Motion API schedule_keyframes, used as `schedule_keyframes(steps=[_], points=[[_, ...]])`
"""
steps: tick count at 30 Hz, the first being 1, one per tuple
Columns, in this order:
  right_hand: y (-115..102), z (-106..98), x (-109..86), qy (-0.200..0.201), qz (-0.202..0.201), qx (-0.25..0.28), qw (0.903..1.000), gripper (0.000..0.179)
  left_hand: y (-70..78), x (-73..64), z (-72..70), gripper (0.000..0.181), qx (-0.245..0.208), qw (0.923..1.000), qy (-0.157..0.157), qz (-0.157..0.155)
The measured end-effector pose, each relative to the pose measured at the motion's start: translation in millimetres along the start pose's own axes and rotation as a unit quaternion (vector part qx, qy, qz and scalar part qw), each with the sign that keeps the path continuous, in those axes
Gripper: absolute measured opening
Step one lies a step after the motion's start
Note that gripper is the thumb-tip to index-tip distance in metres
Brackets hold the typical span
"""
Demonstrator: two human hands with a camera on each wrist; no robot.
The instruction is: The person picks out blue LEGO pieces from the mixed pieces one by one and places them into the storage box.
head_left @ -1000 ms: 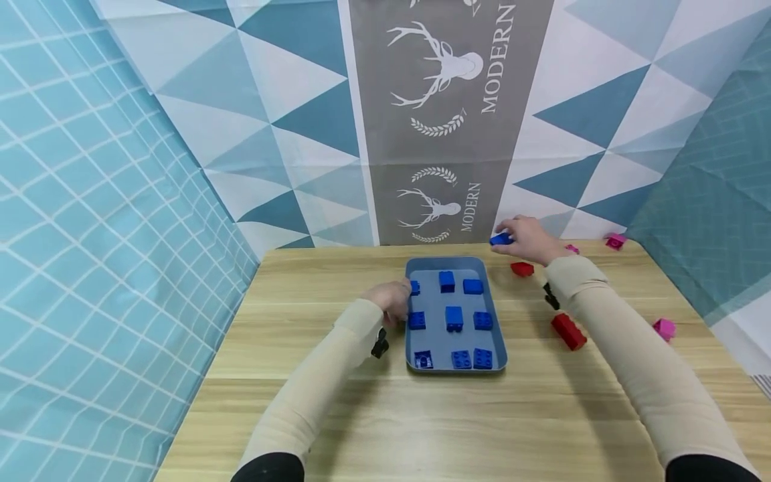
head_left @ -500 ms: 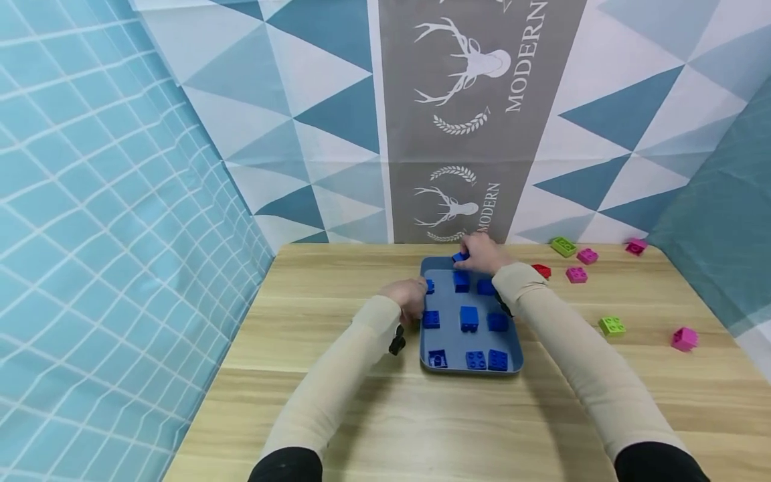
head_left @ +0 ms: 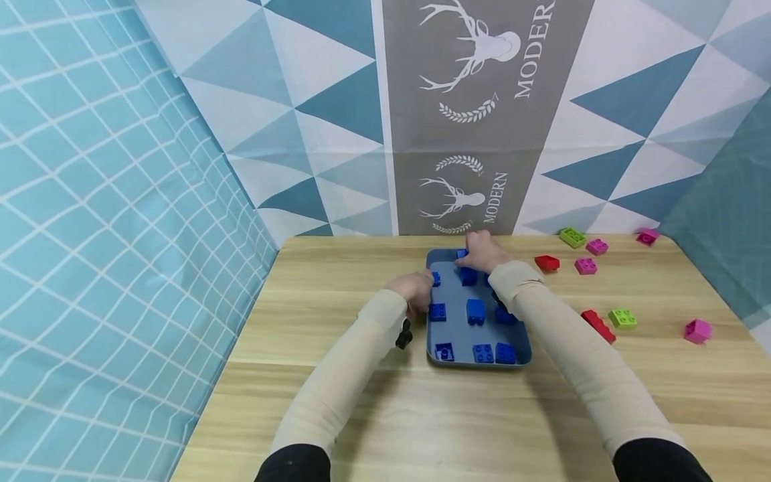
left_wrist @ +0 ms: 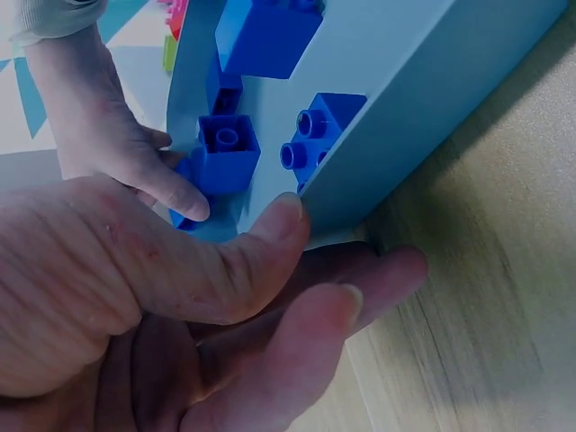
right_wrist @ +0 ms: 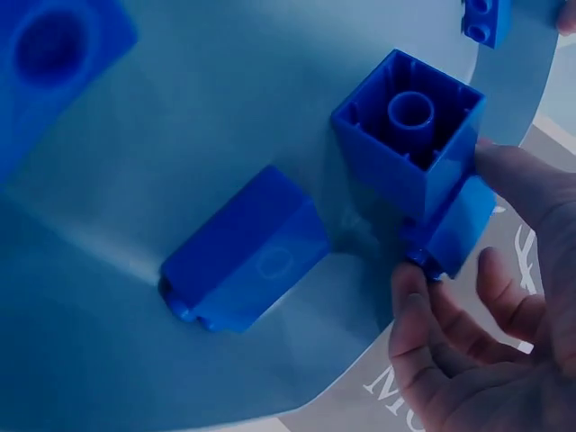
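Note:
A grey-blue tray (head_left: 454, 334) with several blue toy bricks in it stands on the wooden table. My left hand (head_left: 413, 290) holds the tray's left wall; in the left wrist view its thumb lies at the rim and the fingers are outside. At the tray's far end my right hand (head_left: 484, 252) pinches a small blue brick (right_wrist: 465, 225) between thumb and fingers. That brick is right beside a taller hollow blue brick (right_wrist: 387, 175) lying with its underside showing. Another blue brick (right_wrist: 247, 252) with a slanted side lies nearby in the tray.
Right of the tray lie loose bricks: red ones (head_left: 547, 263), green ones (head_left: 622, 318) and several pink ones (head_left: 698, 331). A patterned cloth (head_left: 337, 120) hangs behind the table (head_left: 337, 281); a blue checked cloth (head_left: 108, 268) hangs on the left.
My right hand has carried the small blue brick leftward from beyond the tray to its far end and lowered it there. My left hand stays at the tray's left wall. The head view has shifted.

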State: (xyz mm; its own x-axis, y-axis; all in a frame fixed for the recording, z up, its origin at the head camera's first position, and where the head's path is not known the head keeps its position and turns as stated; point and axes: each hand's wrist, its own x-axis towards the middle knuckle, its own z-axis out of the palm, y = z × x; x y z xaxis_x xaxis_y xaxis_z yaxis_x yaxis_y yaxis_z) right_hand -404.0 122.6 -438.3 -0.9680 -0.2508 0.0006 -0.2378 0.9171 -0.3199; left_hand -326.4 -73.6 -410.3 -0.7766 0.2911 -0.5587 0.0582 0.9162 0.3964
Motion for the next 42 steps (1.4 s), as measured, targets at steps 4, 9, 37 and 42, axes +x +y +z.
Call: schedule_keyframes(steps=[4,9,37,42], points=[[-1,1,0.1,-0.004,0.017,0.0,0.9999,0.038,0.3,1.8,-2.1,0.086,-0.001,1.0,-0.001,0.003],[-3,3,-1.2,-0.01,0.033,-0.01,0.9994,0.038,2.8,4.6,-2.6,0.088,-0.003,1.0,-0.007,-0.005],[15,-5,-19.8,0.028,0.07,-0.024,0.9968,0.048,7.2,25.5,0.2,0.09,-0.046,0.9987,-0.014,0.017],[30,-25,-32.8,0.027,0.061,-0.046,0.9967,0.054,-13.6,27.4,-2.9,0.091,-0.069,0.9971,-0.02,0.023]])
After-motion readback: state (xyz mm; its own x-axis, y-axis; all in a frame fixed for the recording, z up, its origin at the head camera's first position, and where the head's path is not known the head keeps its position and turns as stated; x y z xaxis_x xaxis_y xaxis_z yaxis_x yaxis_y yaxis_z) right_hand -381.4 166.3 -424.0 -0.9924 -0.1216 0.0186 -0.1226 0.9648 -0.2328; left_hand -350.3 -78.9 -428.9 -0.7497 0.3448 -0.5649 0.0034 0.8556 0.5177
